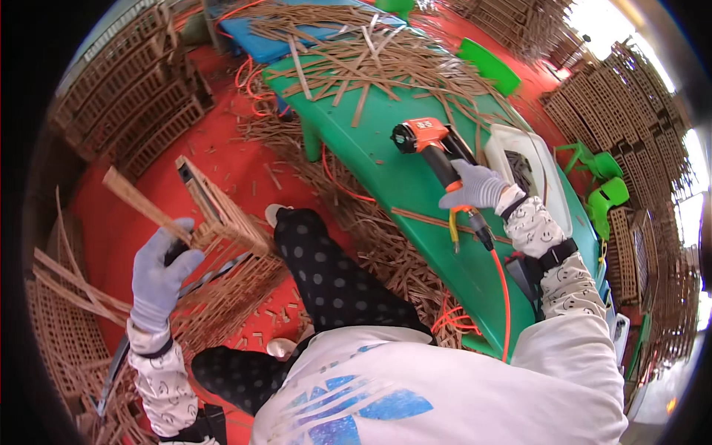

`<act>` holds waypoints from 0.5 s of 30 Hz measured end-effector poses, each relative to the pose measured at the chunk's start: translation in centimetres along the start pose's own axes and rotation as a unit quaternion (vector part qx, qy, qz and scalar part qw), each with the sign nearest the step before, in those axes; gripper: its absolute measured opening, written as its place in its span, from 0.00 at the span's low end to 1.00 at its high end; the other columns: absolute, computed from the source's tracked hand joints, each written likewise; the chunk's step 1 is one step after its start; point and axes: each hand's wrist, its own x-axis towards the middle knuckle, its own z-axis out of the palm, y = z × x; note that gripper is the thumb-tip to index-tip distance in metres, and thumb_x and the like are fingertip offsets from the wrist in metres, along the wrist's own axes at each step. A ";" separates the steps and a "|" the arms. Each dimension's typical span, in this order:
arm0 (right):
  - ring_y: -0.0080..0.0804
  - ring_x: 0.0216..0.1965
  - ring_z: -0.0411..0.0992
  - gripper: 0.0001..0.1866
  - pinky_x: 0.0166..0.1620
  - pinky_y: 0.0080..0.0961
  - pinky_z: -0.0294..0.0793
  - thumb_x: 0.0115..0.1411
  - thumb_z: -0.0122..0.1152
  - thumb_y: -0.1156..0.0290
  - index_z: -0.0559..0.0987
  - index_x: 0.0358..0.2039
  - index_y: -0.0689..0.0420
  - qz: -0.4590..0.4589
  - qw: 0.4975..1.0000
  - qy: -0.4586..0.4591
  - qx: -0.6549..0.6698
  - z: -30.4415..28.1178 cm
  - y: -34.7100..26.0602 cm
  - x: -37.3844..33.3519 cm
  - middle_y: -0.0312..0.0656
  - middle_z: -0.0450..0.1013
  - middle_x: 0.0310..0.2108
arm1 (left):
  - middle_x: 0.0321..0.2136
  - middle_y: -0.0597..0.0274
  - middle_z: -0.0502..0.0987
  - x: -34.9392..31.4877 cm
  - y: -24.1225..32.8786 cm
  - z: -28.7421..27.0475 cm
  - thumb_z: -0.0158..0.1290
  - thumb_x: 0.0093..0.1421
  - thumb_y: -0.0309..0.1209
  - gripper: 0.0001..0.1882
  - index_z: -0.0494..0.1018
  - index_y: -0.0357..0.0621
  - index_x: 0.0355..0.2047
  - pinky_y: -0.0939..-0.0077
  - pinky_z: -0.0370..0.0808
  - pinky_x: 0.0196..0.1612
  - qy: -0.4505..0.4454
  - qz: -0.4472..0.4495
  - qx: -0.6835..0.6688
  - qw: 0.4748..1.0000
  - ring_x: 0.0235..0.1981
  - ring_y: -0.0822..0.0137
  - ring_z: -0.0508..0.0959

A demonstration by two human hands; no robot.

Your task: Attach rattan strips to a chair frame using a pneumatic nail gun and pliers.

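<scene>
In my gloved right hand (478, 187) is an orange and black air-powered nail gun (434, 148), held over the green table, its head pointing left. A red-orange air hose (501, 289) runs down from its handle. My gloved left hand (162, 271) is curled, fingers and thumb closed round the lower end of a flat wooden strip (137, 202). That end meets the edge of a slatted wooden crate (241, 222), which sits at my left beside my knee. The exact contact between strip and crate is hidden by my fingers.
Loose wooden strips (371, 59) cover the far part of the green table (363, 163). A white tray (555, 189) holds dark pieces. Stacked crates (133, 96) stand at far left, with more stacks (630, 111) at right. Offcuts litter the red floor (245, 156). Green chairs (604, 185) stand beyond the table.
</scene>
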 end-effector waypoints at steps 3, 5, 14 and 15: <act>0.45 0.38 0.72 0.32 0.42 0.33 0.70 0.39 0.63 0.50 0.68 0.40 0.57 0.026 0.999 0.017 -0.028 0.5 0.4 0.5 0.48 0.72 0.31 | 0.28 0.67 0.73 -0.2 0.0 0.4 0.57 0.48 0.25 0.20 0.70 0.35 0.42 0.82 0.68 0.34 0.007 0.009 -0.015 1.000 0.28 0.78 0.69; 0.46 0.37 0.72 0.27 0.41 0.34 0.70 0.40 0.62 0.52 0.69 0.37 0.56 -0.010 0.992 0.107 -0.063 0.3 1.1 2.0 0.48 0.72 0.30 | 0.29 0.67 0.74 -0.3 -0.2 0.6 0.57 0.48 0.25 0.19 0.71 0.35 0.42 0.82 0.69 0.35 0.017 0.029 -0.010 0.999 0.28 0.78 0.70; 0.48 0.44 0.68 0.27 0.45 0.39 0.68 0.51 0.53 0.48 0.69 0.44 0.56 -0.035 0.975 0.217 -0.035 0.6 0.4 -0.1 0.48 0.69 0.42 | 0.36 0.56 0.71 -1.2 -0.3 0.7 0.54 0.44 0.17 0.18 0.71 0.36 0.39 0.78 0.68 0.39 0.029 0.147 0.066 0.987 0.35 0.68 0.72; 0.50 0.45 0.68 0.35 0.46 0.39 0.67 0.47 0.55 0.42 0.67 0.47 0.57 0.019 0.977 0.208 -0.048 1.9 -0.3 -2.1 0.51 0.68 0.45 | 0.36 0.57 0.71 -1.2 -0.2 0.7 0.54 0.44 0.17 0.18 0.72 0.37 0.39 0.78 0.68 0.39 0.045 0.177 0.057 0.982 0.35 0.68 0.72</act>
